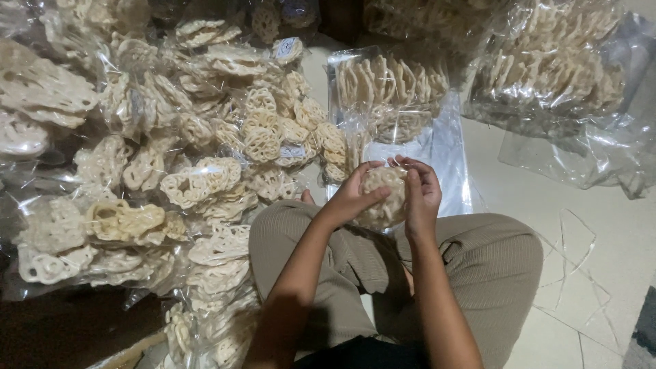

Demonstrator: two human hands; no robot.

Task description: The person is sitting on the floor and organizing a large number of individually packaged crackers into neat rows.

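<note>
Your left hand (352,198) and right hand (420,195) both close around the cracker stack (383,198) between them, open bag (393,102) straight ahead.

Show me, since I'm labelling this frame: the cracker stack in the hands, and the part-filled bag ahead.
cracker stack (383,198), head view, front face between the hands.
part-filled bag (389,85), head view, cracker row inside.

Home packing area on a tiled floor (601,246): heaps of bagged lattice crackers (205,157) at nine o'clock, loose plastic bags (581,137) at two o'clock.
</note>
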